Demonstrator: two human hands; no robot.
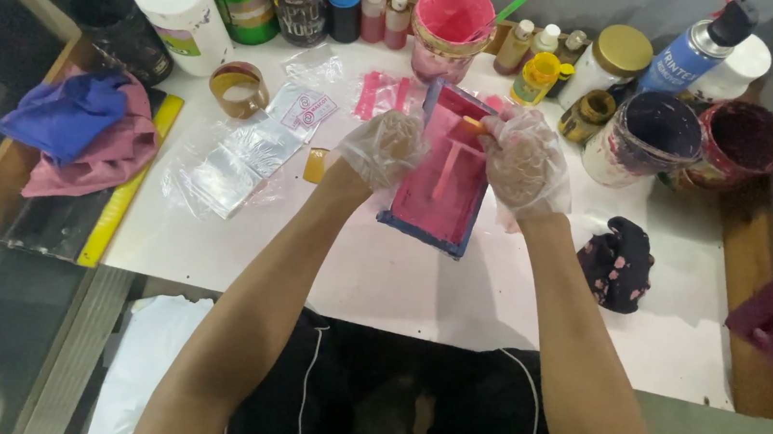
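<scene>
Gripping the pink tray [438, 194] edge, the gloved left hand [383, 146] steadies it on the counter [380, 274]. Right hand [524, 160] pinches an orange stick [471, 125] over the paint.

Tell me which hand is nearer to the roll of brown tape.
Left. The left hand grips the pink frame's left edge, right of the roll of brown tape. The right hand is farther right, across the frame.

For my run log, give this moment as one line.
left hand: steadies pink-coated frame | right hand: holds orange stick | both gloved
</scene>
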